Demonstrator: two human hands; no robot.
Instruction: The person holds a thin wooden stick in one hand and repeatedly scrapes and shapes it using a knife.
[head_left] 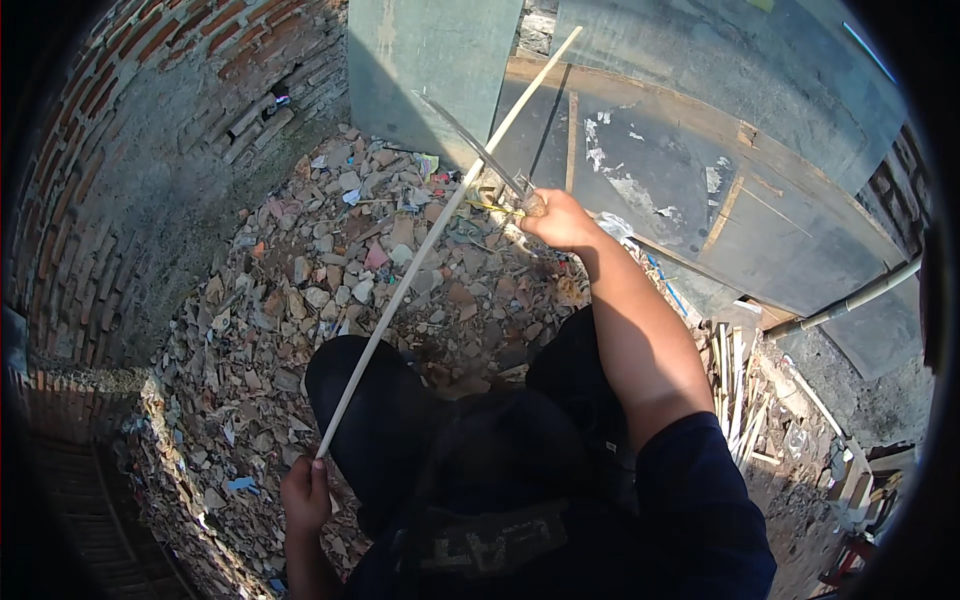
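A long pale wooden stick (400,290) runs slantwise from low left to upper right, passing over my dark-trousered left knee. Its lower end is gripped in my left hand (306,495), thumb along the stick. Farther off, my right hand (560,222) is closed round the handle of a knife (505,177) with a long narrow blade. The blade points up and left and crosses the upper half of the stick; whether its edge bites into the wood cannot be made out. Most of the handle is hidden by my fingers.
Broken brick and stone rubble (340,260) covers the ground around my legs. A brick wall (150,180) curves along the left. Large grey-green boards (650,150) stand ahead and right. Cut pale sticks (737,385) lie right, near a slanting pole (850,302).
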